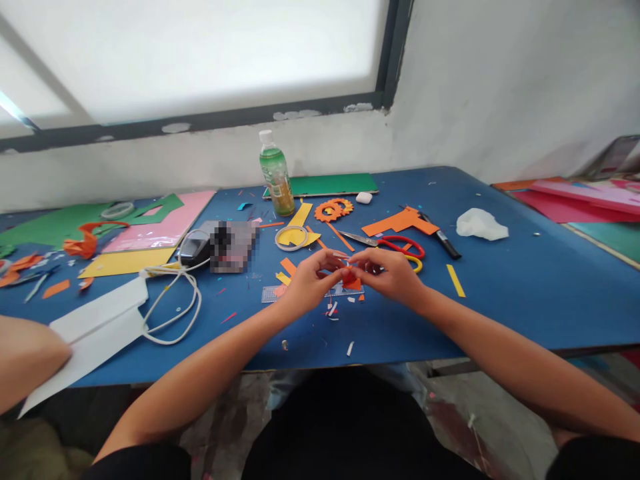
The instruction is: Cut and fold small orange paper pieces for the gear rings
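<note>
Close together over the blue table, my left hand (314, 277) and my right hand (391, 272) both pinch a small piece of orange paper (353, 283) between their fingertips. Part of the paper is hidden behind the fingers. Beneath it lies a clear ruler (271, 294) with my hands partly over it. Just beyond my right hand are scissors (405, 244) with red and yellow handles. A roll of clear tape (291, 238) rests on yellow paper beyond my left hand. Orange paper rings with toothed edges (333, 209) lie farther back.
A green-labelled bottle (277, 177) stands near the wall. At right are a black-handled cutter (447, 245), orange paper (401, 222) and crumpled white tissue (481, 224). A white cable (196, 313) loops at left, near white paper (107, 330) and another person's arm (30, 360).
</note>
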The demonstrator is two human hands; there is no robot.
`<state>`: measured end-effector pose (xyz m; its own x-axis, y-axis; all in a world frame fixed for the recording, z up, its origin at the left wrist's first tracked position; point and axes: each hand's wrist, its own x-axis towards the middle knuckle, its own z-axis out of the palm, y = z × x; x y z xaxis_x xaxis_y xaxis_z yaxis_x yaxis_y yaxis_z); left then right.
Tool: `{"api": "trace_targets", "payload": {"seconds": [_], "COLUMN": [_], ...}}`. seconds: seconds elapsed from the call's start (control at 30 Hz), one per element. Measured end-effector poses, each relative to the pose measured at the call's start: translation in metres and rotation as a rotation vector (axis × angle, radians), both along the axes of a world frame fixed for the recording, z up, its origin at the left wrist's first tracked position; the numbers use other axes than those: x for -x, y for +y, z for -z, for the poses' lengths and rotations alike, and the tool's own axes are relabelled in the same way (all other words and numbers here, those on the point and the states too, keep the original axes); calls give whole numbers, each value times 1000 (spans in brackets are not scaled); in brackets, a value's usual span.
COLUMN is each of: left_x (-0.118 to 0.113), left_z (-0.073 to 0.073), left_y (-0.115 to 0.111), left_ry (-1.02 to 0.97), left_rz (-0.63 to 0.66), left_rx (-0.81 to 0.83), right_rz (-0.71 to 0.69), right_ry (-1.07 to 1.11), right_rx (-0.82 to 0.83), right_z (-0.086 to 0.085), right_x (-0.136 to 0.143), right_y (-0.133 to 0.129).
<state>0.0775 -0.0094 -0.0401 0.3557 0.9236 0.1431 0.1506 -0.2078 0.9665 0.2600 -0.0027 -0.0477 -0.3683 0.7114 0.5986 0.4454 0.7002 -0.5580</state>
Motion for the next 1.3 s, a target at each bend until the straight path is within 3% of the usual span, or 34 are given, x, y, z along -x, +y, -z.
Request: {"api": "trace_targets", "payload": {"seconds": [0.33,0.6,0.97,1.3], "left_x": [2,1,0,-1], "left_z": [1,-4,-7,-4], "left_y": [3,0,-6,-3], "left_ry": [10,-126,-45,27], "left_rz": [0,65,57,-9], "left_rx": [-44,-58,-205,-102], "right_rz": [-42,-154,-127,-100], "right_ry": [2,9,104,77], "right_rx": [80,151,265,328], "right_z": [-3,-5,-9,-6], "right_x": [1,-1,3,2], "right_y": [0,2,-2,0]}}
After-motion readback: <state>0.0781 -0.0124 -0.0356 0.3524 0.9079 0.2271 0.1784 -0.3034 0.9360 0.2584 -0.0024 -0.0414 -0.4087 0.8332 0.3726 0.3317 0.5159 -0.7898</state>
